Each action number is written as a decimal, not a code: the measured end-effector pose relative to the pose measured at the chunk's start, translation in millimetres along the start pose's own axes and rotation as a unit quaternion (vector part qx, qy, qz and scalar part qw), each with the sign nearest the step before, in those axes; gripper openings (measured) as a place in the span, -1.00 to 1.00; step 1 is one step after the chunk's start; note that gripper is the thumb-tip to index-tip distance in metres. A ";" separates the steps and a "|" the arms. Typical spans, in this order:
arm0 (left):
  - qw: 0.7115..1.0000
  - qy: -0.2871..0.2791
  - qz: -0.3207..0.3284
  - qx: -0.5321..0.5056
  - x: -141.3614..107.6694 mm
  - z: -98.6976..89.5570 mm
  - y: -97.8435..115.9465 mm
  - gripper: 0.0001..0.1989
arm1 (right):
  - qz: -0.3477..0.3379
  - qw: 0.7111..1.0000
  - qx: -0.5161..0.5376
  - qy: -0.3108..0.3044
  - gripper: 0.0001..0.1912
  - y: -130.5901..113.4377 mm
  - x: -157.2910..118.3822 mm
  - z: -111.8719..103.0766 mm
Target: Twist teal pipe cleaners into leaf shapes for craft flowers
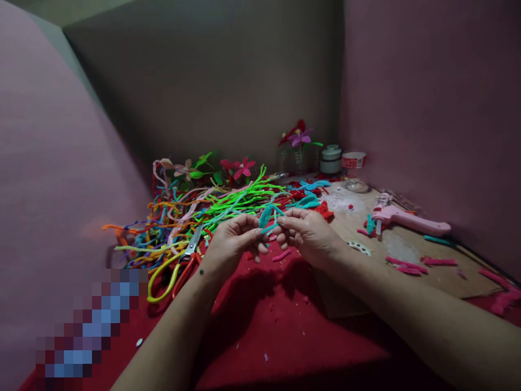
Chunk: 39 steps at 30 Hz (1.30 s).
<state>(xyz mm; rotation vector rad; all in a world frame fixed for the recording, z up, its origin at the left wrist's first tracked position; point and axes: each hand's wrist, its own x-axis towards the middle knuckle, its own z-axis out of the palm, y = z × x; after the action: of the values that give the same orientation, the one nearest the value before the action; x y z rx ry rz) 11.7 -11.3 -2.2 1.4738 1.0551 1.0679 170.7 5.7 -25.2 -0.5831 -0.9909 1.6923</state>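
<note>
Between my two hands is a teal pipe cleaner [266,216], bent into a petal-like loop with loose ends. My left hand [238,236] pinches its left side between thumb and fingers. The right end is gripped by the fingertips of my right hand [303,231]. Both hands are held over the red cloth [264,331]. Just left of my left wrist lie scissors [173,271] with one yellow and one red-orange handle. Behind the hands spreads a pile of bright green pipe cleaners [244,198], mixed with other colours.
A pink glue gun [415,217] rests on a board [431,282] at the right, among pink pipe cleaner pieces [407,266]. Finished pipe cleaner flowers [243,167] stand along the back wall. A lidded jar [331,160] and a red-and-white tub [354,159] are in the far corner.
</note>
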 end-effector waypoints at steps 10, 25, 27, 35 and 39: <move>0.998 0.052 -0.002 0.042 -2.4 9.4 6.7 -0.84 | -0.108 0.986 -0.105 0.073 -0.79 -0.9 -3.9 4.7; 0.998 0.049 0.002 0.039 -2.4 11.0 2.1 -0.83 | -0.004 0.999 0.037 -0.017 -0.73 0.3 -5.1 5.5; 0.998 0.045 -0.002 0.037 -2.8 11.8 3.8 -0.82 | -0.035 0.999 0.032 0.007 -0.71 -0.4 -4.5 5.0; 0.999 0.023 0.010 0.035 -4.9 13.2 7.4 -0.85 | -0.140 0.986 -0.042 0.074 -0.76 -4.5 -7.2 7.0; 0.999 0.012 0.014 0.035 -6.0 13.5 6.4 -0.84 | -0.151 0.985 -0.040 0.077 -0.80 -2.4 -6.4 5.9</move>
<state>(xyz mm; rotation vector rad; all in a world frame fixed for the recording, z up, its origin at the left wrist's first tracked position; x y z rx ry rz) 24.0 -20.9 1.9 1.5398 1.1015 1.0795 169.6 -2.0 -20.6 -0.5749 -0.9836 1.3251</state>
